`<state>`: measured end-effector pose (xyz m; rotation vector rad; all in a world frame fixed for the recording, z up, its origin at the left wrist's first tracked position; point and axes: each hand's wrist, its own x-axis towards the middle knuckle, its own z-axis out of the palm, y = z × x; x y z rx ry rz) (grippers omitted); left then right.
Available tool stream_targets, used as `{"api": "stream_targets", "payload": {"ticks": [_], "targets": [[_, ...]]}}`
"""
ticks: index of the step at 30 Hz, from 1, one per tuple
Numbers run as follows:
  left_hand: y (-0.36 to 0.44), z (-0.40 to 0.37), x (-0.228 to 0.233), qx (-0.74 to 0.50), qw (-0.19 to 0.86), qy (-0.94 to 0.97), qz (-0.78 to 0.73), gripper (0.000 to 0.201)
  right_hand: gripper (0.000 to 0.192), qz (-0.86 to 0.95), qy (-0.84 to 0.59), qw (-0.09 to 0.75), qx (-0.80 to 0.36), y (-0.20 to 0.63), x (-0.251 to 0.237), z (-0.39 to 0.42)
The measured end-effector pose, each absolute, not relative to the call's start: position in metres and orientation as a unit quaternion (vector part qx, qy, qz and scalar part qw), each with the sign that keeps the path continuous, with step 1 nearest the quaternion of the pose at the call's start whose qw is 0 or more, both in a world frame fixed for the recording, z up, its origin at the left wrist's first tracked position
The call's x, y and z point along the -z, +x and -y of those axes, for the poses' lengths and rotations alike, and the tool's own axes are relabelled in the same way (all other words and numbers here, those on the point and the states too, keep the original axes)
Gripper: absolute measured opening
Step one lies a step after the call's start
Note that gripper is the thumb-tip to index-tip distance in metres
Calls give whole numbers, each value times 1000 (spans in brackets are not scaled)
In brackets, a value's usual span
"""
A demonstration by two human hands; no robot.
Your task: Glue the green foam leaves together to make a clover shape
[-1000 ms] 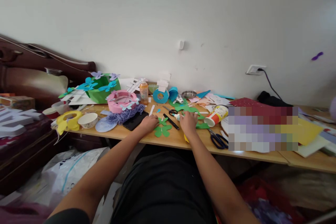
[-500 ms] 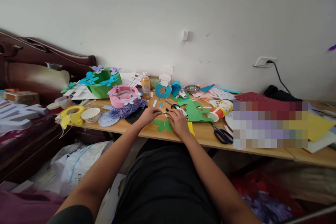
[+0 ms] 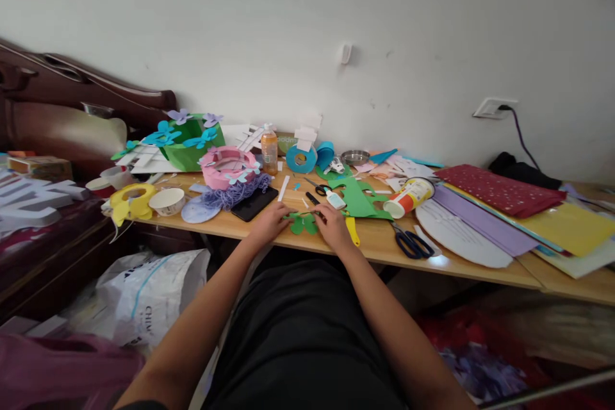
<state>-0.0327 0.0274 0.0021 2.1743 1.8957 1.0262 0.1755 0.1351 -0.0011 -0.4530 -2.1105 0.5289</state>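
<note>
A green paper butterfly lies near the table's front edge, between my two hands. My left hand pinches its left side with the fingertips, and my right hand closes on its upper right side. The fingers partly cover the wings. Just beyond are a black pen, small scissors and a small white bottle with a pale blue label. A yellow-handled tool sits beside my right wrist. Left of my left hand is a black phone.
Dark-handled scissors, a tipped paper cup and stacked coloured sheets are on the right. To the left stand a pink paper ring, purple yarn, a white bowl and an orange drink bottle.
My hands have drawn back slightly and lowered from above the butterfly to its two sides. The view has shifted a little, and the phone shows more fully.
</note>
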Motion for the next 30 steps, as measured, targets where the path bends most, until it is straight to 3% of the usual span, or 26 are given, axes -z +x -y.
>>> {"api": "stream_targets", "payload": {"ticks": [21,30], "targets": [[-30,-24,-2,-275,-13,743,-610,28,40,890,-159,353,-240,173,13,-139],[-29,-27,-3,-276,7,745,-607,28,35,892,-172,351,-228,173,17,-142]]}}
